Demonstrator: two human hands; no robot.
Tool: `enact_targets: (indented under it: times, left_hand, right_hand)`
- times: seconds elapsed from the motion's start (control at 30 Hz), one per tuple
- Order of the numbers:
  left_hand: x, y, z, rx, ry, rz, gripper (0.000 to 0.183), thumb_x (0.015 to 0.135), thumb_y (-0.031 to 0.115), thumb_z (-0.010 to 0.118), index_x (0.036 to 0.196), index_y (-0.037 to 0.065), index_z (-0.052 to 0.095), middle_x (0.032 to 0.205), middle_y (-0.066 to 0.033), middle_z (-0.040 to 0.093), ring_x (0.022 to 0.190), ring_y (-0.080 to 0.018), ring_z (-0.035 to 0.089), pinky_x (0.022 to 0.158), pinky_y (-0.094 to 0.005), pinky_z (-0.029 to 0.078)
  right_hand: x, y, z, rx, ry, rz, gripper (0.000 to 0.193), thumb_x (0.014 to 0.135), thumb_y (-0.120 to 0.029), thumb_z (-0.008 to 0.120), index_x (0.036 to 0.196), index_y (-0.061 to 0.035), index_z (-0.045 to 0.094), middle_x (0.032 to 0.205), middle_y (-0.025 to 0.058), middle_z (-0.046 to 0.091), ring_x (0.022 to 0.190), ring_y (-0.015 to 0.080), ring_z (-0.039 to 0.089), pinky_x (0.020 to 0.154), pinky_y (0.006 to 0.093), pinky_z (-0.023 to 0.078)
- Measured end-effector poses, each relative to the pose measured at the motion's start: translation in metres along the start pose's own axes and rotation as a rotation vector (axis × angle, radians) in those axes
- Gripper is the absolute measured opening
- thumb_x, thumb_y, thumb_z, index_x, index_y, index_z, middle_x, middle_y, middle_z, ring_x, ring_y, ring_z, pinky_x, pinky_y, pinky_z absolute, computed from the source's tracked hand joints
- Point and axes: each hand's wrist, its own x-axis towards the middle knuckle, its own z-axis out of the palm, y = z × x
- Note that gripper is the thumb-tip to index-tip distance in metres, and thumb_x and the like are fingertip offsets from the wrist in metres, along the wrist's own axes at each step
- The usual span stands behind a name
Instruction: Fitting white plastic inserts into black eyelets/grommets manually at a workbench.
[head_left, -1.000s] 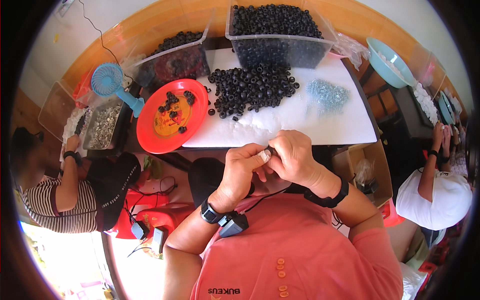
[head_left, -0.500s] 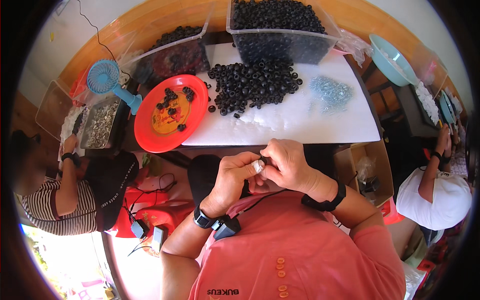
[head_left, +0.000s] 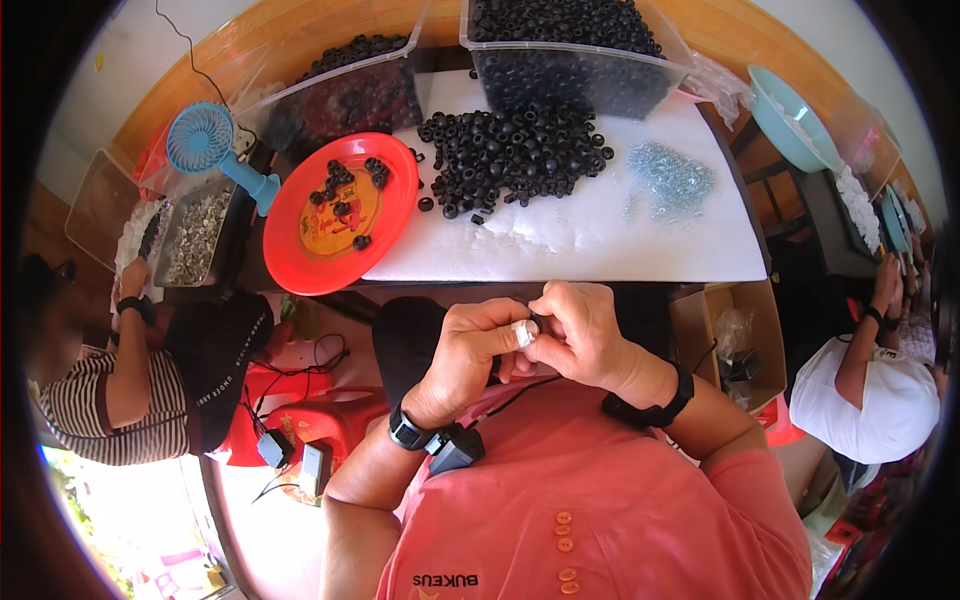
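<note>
Both my hands are together just in front of the table's near edge. My left hand (head_left: 468, 348) is closed, its thumb wrapped in white tape (head_left: 525, 333). Its fingertips pinch a small black plastic piece (head_left: 537, 322), mostly hidden by the fingers. My right hand (head_left: 585, 332) is closed on the same piece from the other side, index finger and thumb bent against it. Beyond the hands, a heap of black plastic pieces (head_left: 515, 160) lies on the white foam board (head_left: 560, 250). Small clear, bluish pieces (head_left: 670, 180) are spread to its right.
A red plate (head_left: 285, 245) holding a few black clusters is at left, beside a blue fan (head_left: 200, 140). Clear bins (head_left: 570, 75) of black pieces stand behind. A cardboard box (head_left: 770, 340) sits at right. Co-workers sit at left (head_left: 120, 400) and right (head_left: 860, 400).
The whole view has shifted slightly, with the table sitting a little higher in the picture. My hands stay pressed together on the black piece; the fingers have barely moved.
</note>
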Motion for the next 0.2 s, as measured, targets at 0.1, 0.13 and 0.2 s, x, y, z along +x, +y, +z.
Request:
enact_targets:
  times: [0.1, 0.13, 0.2]
  left_hand:
    - [-0.002, 0.003, 0.005, 0.006, 0.098, 0.015, 0.026, 0.096, 0.016, 0.065, 0.108, -0.007, 0.068, 0.085, -0.0125, 0.069, 0.065, -0.017, 0.064, 0.05, -0.0244, 0.049]
    - [-0.002, 0.004, 0.006, 0.006, 0.098, 0.016, 0.026, 0.096, 0.016, 0.065, 0.108, -0.007, 0.068, 0.085, -0.0125, 0.069, 0.065, -0.017, 0.064, 0.05, -0.0244, 0.049]
    - [-0.002, 0.005, 0.005, -0.069, 0.128, 0.061, 0.027, 0.096, 0.015, 0.066, 0.113, -0.006, 0.068, 0.091, -0.0115, 0.071, 0.073, -0.0171, 0.066, 0.054, -0.0255, 0.051]
  right_hand:
    - [0.007, 0.003, -0.003, -0.048, 0.019, -0.054, 0.032, 0.072, -0.01, 0.081, 0.087, -0.0049, 0.053, 0.064, 0.0067, 0.053, 0.049, 0.0216, 0.054, 0.046, 0.0336, 0.04]
    - [0.01, 0.002, -0.005, -0.065, 0.044, -0.102, 0.031, 0.073, -0.007, 0.082, 0.088, -0.0042, 0.055, 0.06, 0.0041, 0.047, 0.045, 0.0147, 0.048, 0.043, 0.0293, 0.036]
    - [0.012, 0.002, -0.007, -0.125, 0.054, -0.134, 0.035, 0.072, -0.011, 0.084, 0.09, -0.005, 0.055, 0.061, 0.0039, 0.048, 0.046, 0.0147, 0.049, 0.043, 0.0301, 0.037]
